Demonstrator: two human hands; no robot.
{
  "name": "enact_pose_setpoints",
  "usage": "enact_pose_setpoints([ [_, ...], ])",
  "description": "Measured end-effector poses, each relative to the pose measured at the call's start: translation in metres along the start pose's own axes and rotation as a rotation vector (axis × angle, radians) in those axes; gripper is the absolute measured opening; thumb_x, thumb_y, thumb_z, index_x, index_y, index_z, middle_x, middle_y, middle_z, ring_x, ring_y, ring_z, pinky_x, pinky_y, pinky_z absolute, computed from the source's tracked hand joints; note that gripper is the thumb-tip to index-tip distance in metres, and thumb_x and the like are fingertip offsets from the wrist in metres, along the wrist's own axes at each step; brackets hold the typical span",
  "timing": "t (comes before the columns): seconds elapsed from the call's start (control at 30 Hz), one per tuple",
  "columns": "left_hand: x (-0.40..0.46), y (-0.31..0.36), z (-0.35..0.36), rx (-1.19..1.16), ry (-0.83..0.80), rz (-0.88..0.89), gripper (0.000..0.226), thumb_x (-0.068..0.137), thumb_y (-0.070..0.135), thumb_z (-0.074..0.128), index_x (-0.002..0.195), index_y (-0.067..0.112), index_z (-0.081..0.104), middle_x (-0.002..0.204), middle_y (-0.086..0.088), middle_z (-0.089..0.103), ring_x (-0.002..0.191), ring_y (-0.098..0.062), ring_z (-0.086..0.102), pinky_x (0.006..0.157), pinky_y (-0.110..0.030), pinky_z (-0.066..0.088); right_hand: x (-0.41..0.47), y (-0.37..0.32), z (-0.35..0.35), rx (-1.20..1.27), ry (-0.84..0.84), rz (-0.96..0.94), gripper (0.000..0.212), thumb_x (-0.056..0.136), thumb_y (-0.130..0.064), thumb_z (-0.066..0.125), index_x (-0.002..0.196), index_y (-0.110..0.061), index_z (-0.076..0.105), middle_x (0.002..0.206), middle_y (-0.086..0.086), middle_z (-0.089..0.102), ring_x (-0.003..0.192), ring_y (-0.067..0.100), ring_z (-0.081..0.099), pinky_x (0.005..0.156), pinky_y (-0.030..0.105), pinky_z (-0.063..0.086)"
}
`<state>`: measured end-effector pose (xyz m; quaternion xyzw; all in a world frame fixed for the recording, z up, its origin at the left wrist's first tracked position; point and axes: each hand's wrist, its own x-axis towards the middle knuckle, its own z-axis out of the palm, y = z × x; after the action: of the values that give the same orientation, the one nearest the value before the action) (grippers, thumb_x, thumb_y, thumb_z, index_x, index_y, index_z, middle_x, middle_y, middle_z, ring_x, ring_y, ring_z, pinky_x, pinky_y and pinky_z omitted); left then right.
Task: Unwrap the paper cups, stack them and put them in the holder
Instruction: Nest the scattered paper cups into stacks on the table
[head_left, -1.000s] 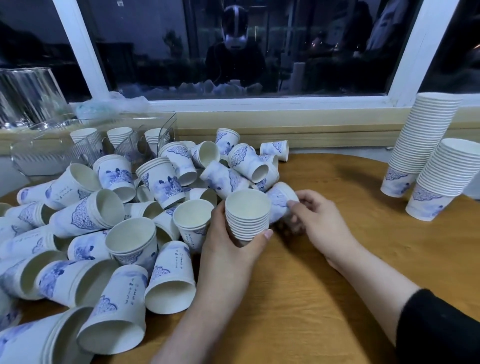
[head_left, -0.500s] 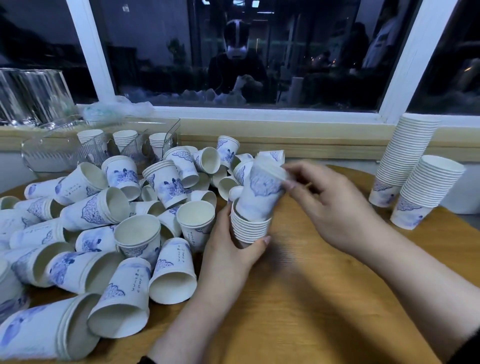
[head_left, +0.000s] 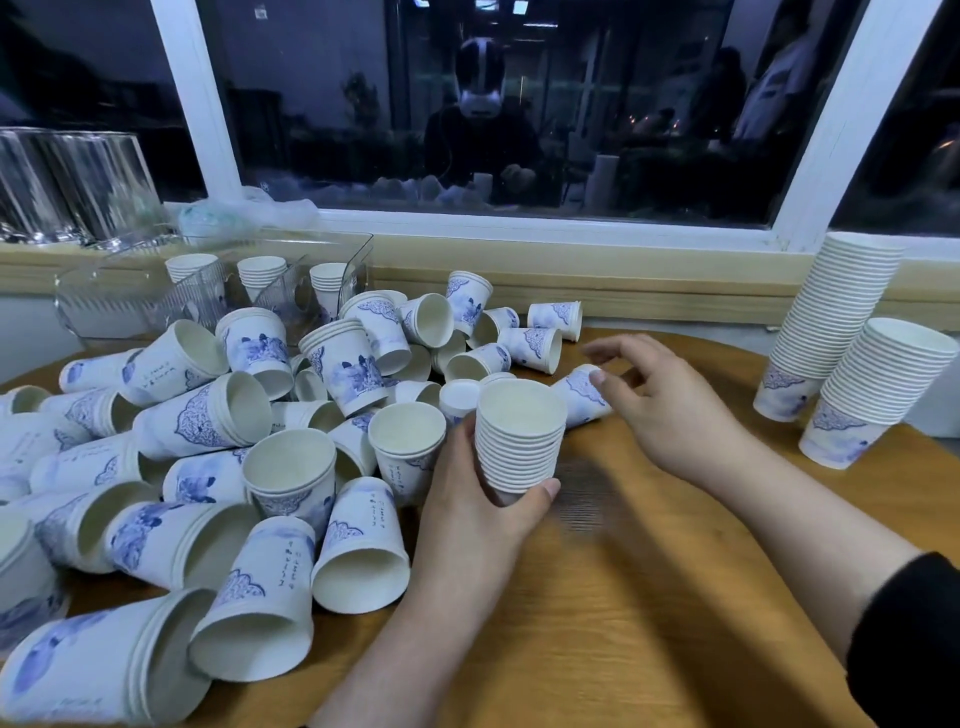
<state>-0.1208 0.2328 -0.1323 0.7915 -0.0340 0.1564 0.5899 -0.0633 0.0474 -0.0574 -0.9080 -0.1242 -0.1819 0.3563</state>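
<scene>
My left hand (head_left: 475, 512) grips a short stack of white paper cups (head_left: 519, 434), upright, mouth up, near the table's middle. My right hand (head_left: 660, 400) hovers just right of the stack with its fingers loosely spread, holding nothing, its fingertips above a blue-patterned cup lying on its side (head_left: 579, 395). A big heap of loose blue-and-white cups (head_left: 234, 457) covers the left half of the table. A clear plastic holder (head_left: 208, 291) at the back left has short stacks of cups in its slots.
Two tall cup stacks (head_left: 826, 332) (head_left: 872, 389) stand at the right on the round wooden table (head_left: 649, 597). Clear glasses (head_left: 72, 187) and crumpled plastic wrap (head_left: 244, 213) sit on the window sill. The dark window reflects the room.
The cup my right hand carried half a second ago now sits nested on the stack in my left hand. My right hand has let go and moved right and down toward a lying cup.
</scene>
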Motion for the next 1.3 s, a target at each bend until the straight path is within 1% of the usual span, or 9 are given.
enact_pose_setpoints([
  [0.13, 0.001, -0.003, 0.000, 0.000, 0.011, -0.021, 0.070, 0.065, 0.047, 0.077, 0.127, 0.043, 0.044, 0.125, 0.023, 0.061, 0.117, 0.002, 0.056, 0.101, -0.037, 0.048, 0.013, 0.017, 0.015, -0.230, -0.214, -0.024, 0.035, 0.095, -0.029, 0.062, 0.130, -0.031, 0.057, 0.128, -0.011, 0.054, 0.114, 0.010, 0.054, 0.099, 0.029, 0.042],
  [0.27, 0.003, -0.004, 0.000, -0.003, 0.011, -0.023, 0.068, 0.068, 0.042, 0.081, 0.127, 0.041, 0.046, 0.122, 0.022, 0.062, 0.115, 0.002, 0.057, 0.101, -0.037, 0.049, 0.027, 0.036, 0.026, -0.268, -0.071, 0.284, 0.065, 0.094, -0.038, 0.061, 0.150, -0.018, 0.036, 0.153, 0.007, 0.038, 0.140, 0.030, 0.037, 0.113, 0.040, 0.033],
  [0.47, 0.006, -0.006, 0.002, -0.009, -0.011, -0.020, 0.067, 0.072, 0.036, 0.083, 0.127, 0.044, 0.045, 0.123, 0.022, 0.062, 0.117, 0.001, 0.057, 0.103, -0.037, 0.048, 0.028, 0.066, 0.033, 0.200, -0.004, 0.635, 0.039, 0.092, -0.042, 0.065, 0.117, -0.011, 0.067, 0.106, 0.006, 0.071, 0.097, 0.025, 0.065, 0.082, 0.035, 0.051],
  [0.6, 0.007, -0.007, 0.004, -0.001, -0.019, -0.012, 0.068, 0.068, 0.044, 0.080, 0.127, 0.044, 0.046, 0.123, 0.021, 0.063, 0.117, -0.001, 0.058, 0.103, -0.039, 0.048, 0.019, 0.056, 0.029, 0.390, 0.136, 0.557, 0.020, 0.099, -0.028, 0.058, 0.108, -0.011, 0.065, 0.088, 0.003, 0.068, 0.073, 0.014, 0.059, 0.063, 0.029, 0.047],
  [0.73, 0.007, -0.004, 0.008, 0.011, -0.040, 0.009, 0.070, 0.068, 0.044, 0.078, 0.130, 0.044, 0.045, 0.125, 0.024, 0.062, 0.119, 0.000, 0.057, 0.104, -0.037, 0.047, 0.011, 0.012, -0.011, 0.330, 0.382, 0.169, 0.018, 0.104, -0.028, 0.046, 0.104, -0.022, 0.062, 0.089, -0.010, 0.068, 0.080, -0.002, 0.061, 0.073, 0.027, 0.048],
  [0.9, 0.004, 0.000, 0.015, 0.042, -0.079, 0.027, 0.070, 0.070, 0.041, 0.081, 0.131, 0.046, 0.045, 0.124, 0.026, 0.062, 0.118, 0.004, 0.055, 0.101, -0.032, 0.048, -0.007, -0.042, -0.043, 0.126, 0.215, -0.251, 0.013, 0.101, -0.022, 0.055, 0.108, -0.021, 0.066, 0.086, -0.016, 0.067, 0.081, -0.008, 0.059, 0.072, 0.007, 0.041],
  [1.1, 0.000, 0.007, 0.026, 0.025, -0.117, 0.035, 0.071, 0.067, 0.048, 0.078, 0.129, 0.050, 0.043, 0.121, 0.023, 0.064, 0.113, 0.000, 0.060, 0.095, -0.036, 0.052, -0.022, -0.028, -0.027, -0.211, -0.205, -0.336, 0.043, 0.101, -0.038, 0.040, 0.136, -0.022, 0.059, 0.119, -0.018, 0.056, 0.116, 0.004, 0.048, 0.099, 0.017, 0.034],
  [1.2, 0.000, 0.006, 0.033, -0.018, -0.174, 0.029, 0.071, 0.071, 0.043, 0.078, 0.133, 0.047, 0.044, 0.124, 0.021, 0.064, 0.115, 0.001, 0.061, 0.099, -0.036, 0.051, -0.041, -0.015, -0.014, -0.208, -0.159, -0.263, 0.045, 0.099, -0.038, 0.040, 0.141, -0.027, 0.053, 0.131, -0.007, 0.046, 0.126, 0.013, 0.040, 0.109, 0.032, 0.034],
  [1.3, 0.000, 0.005, 0.040, -0.053, -0.243, 0.021, 0.073, 0.078, 0.037, 0.077, 0.142, 0.042, 0.043, 0.134, 0.020, 0.060, 0.121, -0.001, 0.059, 0.104, -0.039, 0.049, -0.057, -0.006, -0.012, -0.099, -0.060, -0.114, 0.044, 0.098, -0.037, 0.055, 0.141, -0.036, 0.046, 0.162, -0.011, 0.009, 0.149, 0.004, 0.008, 0.118, 0.019, 0.013],
])
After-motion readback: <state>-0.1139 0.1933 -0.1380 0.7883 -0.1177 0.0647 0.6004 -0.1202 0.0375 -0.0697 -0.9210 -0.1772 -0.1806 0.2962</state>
